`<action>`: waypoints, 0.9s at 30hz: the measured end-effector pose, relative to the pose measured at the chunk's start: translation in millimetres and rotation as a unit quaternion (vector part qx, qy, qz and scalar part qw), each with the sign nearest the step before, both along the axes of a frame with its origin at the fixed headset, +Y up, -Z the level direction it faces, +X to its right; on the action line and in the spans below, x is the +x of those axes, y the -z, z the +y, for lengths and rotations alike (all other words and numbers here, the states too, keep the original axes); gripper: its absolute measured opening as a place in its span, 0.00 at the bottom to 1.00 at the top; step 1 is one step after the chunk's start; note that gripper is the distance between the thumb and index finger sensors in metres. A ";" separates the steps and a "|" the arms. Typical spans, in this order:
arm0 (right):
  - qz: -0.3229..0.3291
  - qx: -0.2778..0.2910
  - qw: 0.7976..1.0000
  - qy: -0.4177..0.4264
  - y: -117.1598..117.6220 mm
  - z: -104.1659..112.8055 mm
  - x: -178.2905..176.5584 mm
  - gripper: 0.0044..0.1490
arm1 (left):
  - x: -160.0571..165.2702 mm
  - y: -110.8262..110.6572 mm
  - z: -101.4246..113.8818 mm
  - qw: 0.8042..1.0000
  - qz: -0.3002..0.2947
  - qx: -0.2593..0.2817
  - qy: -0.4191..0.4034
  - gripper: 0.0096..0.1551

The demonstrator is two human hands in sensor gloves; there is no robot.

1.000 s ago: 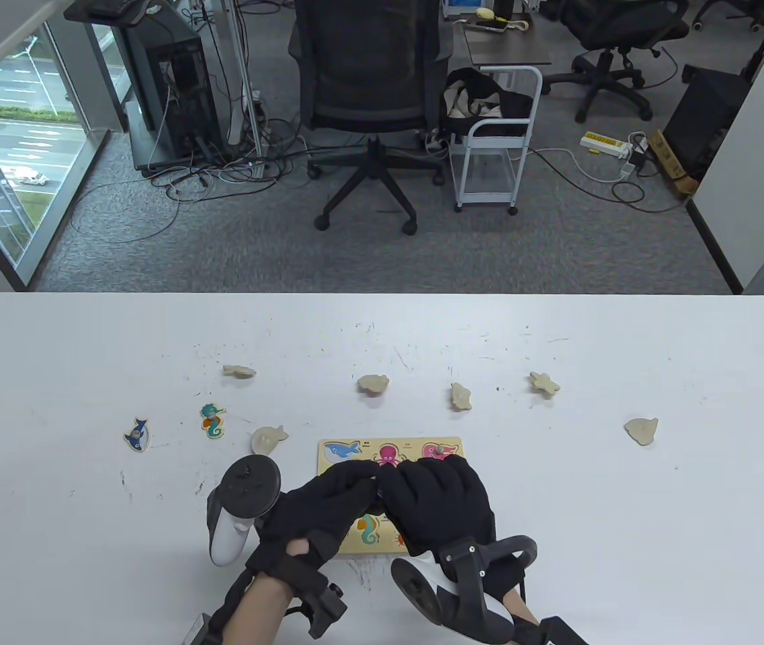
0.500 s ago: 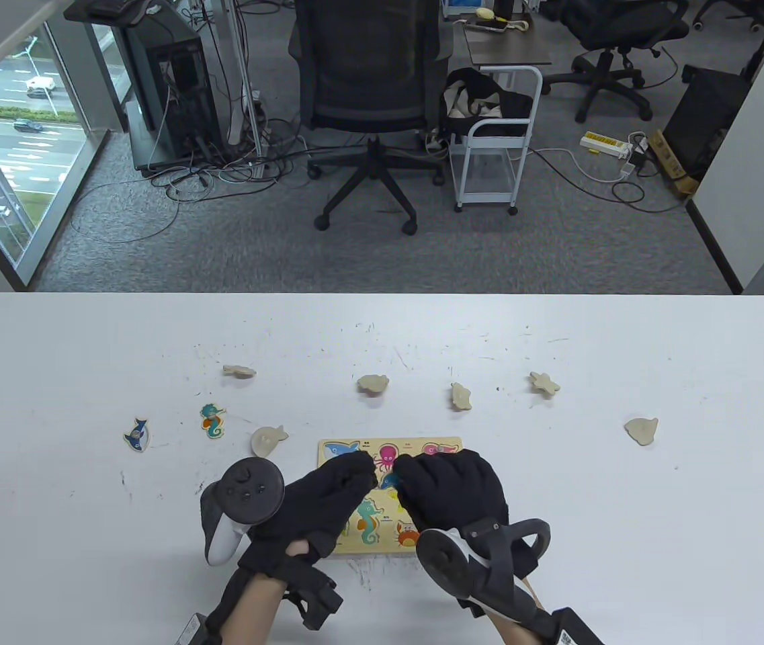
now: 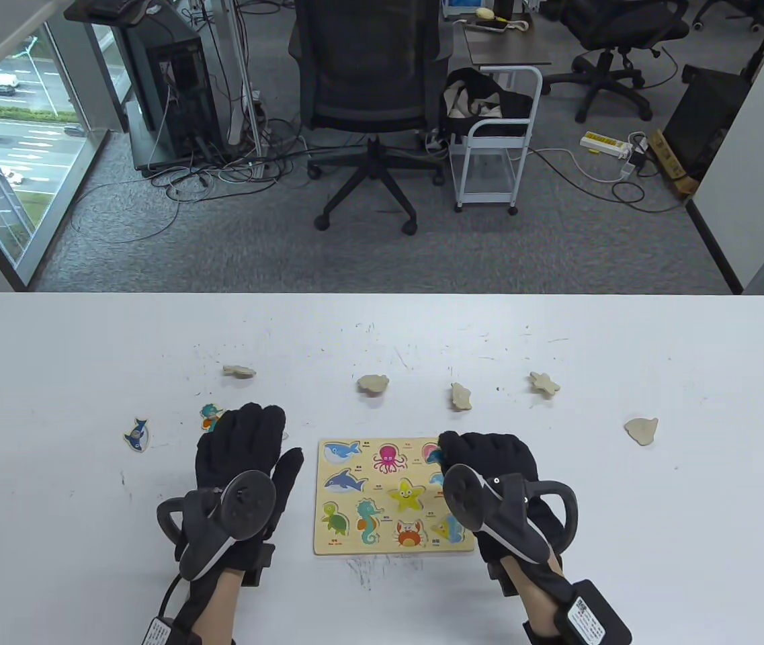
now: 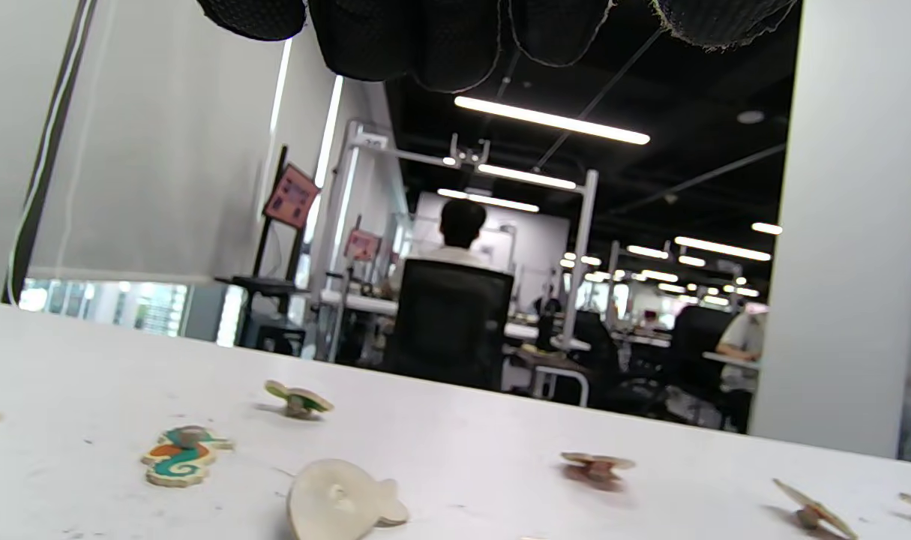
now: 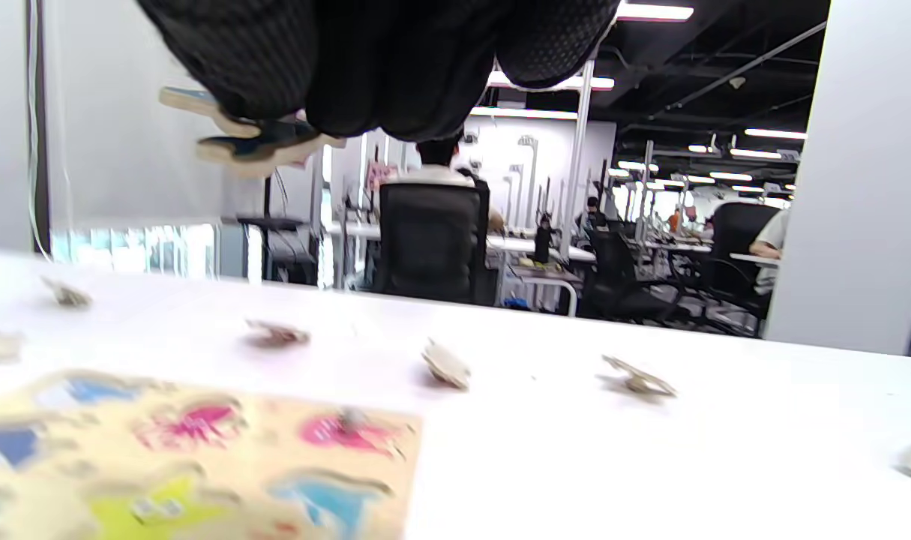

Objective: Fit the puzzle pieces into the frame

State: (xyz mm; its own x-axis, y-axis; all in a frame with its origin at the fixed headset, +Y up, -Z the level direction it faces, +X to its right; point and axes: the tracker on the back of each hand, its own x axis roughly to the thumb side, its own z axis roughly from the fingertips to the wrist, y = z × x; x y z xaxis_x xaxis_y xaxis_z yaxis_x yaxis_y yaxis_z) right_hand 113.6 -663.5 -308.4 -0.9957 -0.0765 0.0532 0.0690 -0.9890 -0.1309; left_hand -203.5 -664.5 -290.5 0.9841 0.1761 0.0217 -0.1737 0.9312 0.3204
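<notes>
The yellow wooden puzzle frame [image 3: 393, 497] lies on the white table [image 3: 623, 537] between my hands, nearly all its painted hollows unfilled. My right hand [image 3: 489, 470], at the frame's right edge, pinches a flat wooden piece with a blue face [image 5: 253, 142]. My left hand [image 3: 244, 457] hovers spread just left of the frame, holding nothing. I count eight loose pieces: five face-down in the far row, and a dolphin [image 3: 136, 434], seahorse [image 4: 181, 454] and pale fish [image 4: 340, 501] at left.

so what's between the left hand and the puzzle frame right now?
Bare tabletop only, table view: left hand sits beside the puzzle frame, a narrow gap apart.
</notes>
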 end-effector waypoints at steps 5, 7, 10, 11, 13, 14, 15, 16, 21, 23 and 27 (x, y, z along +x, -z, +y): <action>-0.015 -0.073 0.997 -0.034 21.6 -22.7 0.2 0.28 | -4.2 2.6 -2.8 1.000 0.007 -0.009 -0.001 0.42; -0.017 -0.088 0.995 -0.048 25.6 -32.0 -2.3 0.28 | -3.5 2.7 -3.1 1.000 0.006 -0.011 -0.002 0.42; -0.023 -0.108 0.991 -0.072 32.1 -48.0 -7.0 0.28 | -1.0 2.7 -3.6 1.000 0.002 -0.011 0.001 0.42; -0.025 -0.117 0.990 -0.076 34.7 -53.9 -8.1 0.28 | -0.4 2.5 -3.4 1.000 0.001 -0.010 0.003 0.42; -0.029 -0.128 0.988 -0.078 39.0 -63.3 -9.4 0.28 | 0.0 2.3 -3.2 1.000 0.000 -0.010 0.002 0.41; -0.031 -0.135 0.987 -0.081 40.9 -67.0 -10.0 0.28 | -0.2 2.6 -3.5 1.000 -0.002 -0.010 -0.001 0.41; -0.035 -0.141 0.986 -0.085 43.1 -71.5 -10.6 0.28 | -0.9 3.0 -3.8 1.000 -0.007 -0.013 -0.009 0.41; -0.037 -0.142 0.985 -0.086 44.3 -73.9 -10.8 0.28 | -1.2 3.0 -3.7 1.000 -0.009 -0.014 -0.016 0.41; -0.048 -0.155 0.983 -0.086 51.6 -84.5 -10.9 0.28 | -1.8 2.6 -3.1 1.000 -0.010 -0.009 -0.021 0.41; -0.052 -0.160 0.982 -0.085 53.9 -87.4 -11.0 0.28 | -1.6 2.5 -3.0 1.000 -0.011 -0.010 -0.019 0.41; -0.054 -0.163 0.981 -0.088 56.7 -91.8 -13.4 0.28 | -0.8 2.2 -2.7 1.000 -0.011 -0.011 -0.017 0.41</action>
State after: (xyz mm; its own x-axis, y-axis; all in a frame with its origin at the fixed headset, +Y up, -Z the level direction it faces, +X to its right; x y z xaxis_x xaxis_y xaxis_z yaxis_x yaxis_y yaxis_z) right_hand 100.2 -755.4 -365.1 -0.9698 -0.2439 -0.0020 0.2382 -0.9488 0.2077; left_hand -204.3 -667.2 -292.7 0.9768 0.2107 0.0387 -0.2126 0.9315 0.2952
